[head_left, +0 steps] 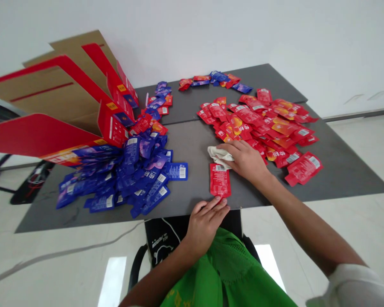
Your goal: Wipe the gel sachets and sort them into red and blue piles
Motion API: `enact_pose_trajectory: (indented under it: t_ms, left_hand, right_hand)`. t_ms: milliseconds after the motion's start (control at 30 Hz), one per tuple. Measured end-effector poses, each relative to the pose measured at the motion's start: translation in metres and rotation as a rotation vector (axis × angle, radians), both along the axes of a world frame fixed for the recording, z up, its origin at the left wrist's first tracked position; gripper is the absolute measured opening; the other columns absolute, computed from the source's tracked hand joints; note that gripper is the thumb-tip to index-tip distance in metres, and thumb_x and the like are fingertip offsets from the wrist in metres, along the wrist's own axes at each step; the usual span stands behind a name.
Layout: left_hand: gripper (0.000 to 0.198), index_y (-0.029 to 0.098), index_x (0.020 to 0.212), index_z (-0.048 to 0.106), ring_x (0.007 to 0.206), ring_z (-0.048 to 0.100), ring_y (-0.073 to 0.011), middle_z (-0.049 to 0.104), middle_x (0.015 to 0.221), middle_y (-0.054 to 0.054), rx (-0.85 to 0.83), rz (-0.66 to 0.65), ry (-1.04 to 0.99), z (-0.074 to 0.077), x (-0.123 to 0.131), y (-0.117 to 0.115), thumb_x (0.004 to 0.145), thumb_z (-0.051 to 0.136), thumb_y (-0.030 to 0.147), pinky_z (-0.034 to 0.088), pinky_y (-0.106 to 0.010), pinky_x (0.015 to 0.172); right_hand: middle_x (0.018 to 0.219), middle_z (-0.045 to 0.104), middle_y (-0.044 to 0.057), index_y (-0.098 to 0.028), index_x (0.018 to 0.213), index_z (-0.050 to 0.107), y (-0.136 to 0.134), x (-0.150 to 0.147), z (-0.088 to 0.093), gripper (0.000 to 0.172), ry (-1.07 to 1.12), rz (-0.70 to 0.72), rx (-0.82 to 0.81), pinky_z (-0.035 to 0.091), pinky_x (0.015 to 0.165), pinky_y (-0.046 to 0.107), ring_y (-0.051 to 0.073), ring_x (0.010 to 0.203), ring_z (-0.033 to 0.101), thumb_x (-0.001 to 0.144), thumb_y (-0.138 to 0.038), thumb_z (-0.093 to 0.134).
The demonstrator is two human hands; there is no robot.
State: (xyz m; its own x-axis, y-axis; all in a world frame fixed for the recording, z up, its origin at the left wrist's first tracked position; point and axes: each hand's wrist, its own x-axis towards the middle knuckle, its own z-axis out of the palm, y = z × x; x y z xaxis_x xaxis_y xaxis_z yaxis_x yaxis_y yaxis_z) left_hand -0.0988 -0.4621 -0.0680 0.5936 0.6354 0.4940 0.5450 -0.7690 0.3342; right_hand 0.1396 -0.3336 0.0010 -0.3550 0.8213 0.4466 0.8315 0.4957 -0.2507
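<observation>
A single red pouch (220, 182) lies flat near the table's front edge, its printed back with a barcode facing up. My left hand (208, 217) rests its outstretched fingertips on the pouch's near end. Bunched under the fingers of my right hand (245, 160) is a white cloth (218, 156), which touches the pouch's far end. Just beyond my right hand spreads a heap of red pouches (252, 121). To the left lies a big heap of blue pouches (141, 170).
Open red cardboard boxes (112, 123) stand at the left of the grey table (188, 132). A row of mixed red and blue pouches (219, 77) runs along the back. A chair (139, 264) is beneath me, and a white cable (83, 246) hangs at the left.
</observation>
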Motion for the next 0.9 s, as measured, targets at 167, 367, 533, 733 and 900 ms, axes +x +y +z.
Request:
enact_pose_trajectory:
  t_ms: [167,367,533,733,900]
  left_hand:
    - [0.029,0.022,0.128,0.073,0.130,0.071,-0.0179,0.079,0.133,-0.001,-0.038,0.019,-0.027,-0.001,0.003,-0.001,0.115,0.047,0.021,0.048,-0.035,0.102]
    - [0.031,0.023,0.127,0.074,0.123,0.074,-0.0170,0.081,0.127,-0.001,-0.030,0.029,-0.044,-0.002,0.004,-0.001,0.116,0.046,0.022,0.048,-0.035,0.101]
    - [0.033,0.023,0.130,0.073,0.135,0.068,-0.0166,0.077,0.137,-0.001,-0.038,0.021,-0.037,-0.003,0.003,0.000,0.116,0.043,0.021,0.049,-0.035,0.101]
    - [0.031,0.024,0.130,0.074,0.136,0.068,-0.0175,0.077,0.136,-0.002,-0.064,0.032,-0.017,-0.006,0.003,-0.001,0.114,0.049,0.019,0.051,-0.035,0.102]
    - [0.030,0.025,0.129,0.075,0.134,0.069,-0.0185,0.078,0.135,-0.002,-0.076,0.046,-0.007,-0.004,0.005,-0.002,0.113,0.051,0.018,0.051,-0.036,0.103]
  right_hand:
    - [0.140,0.070,0.010,-0.027,0.148,0.060,-0.062,-0.009,0.008,0.045,0.008,0.173,-0.043,0.058,0.097,0.042,0.029,0.118,0.066,0.103,-0.030,0.067]
    - [0.138,0.071,0.008,-0.026,0.139,0.065,-0.072,-0.014,-0.020,0.039,-0.032,0.231,-0.145,0.059,0.093,0.037,0.026,0.119,0.066,0.101,-0.028,0.071]
    - [0.132,0.072,0.011,-0.022,0.140,0.066,-0.011,-0.015,-0.019,0.040,-0.091,0.108,-0.111,0.058,0.095,0.041,0.030,0.114,0.067,0.101,-0.032,0.072]
    - [0.128,0.074,0.011,-0.022,0.137,0.068,0.006,-0.011,0.001,0.038,0.020,-0.058,0.011,0.056,0.097,0.042,0.031,0.115,0.068,0.105,-0.041,0.065]
    - [0.131,0.074,0.010,-0.026,0.143,0.064,-0.053,-0.012,0.008,0.039,0.126,-0.033,0.050,0.057,0.100,0.043,0.029,0.116,0.068,0.104,-0.034,0.066]
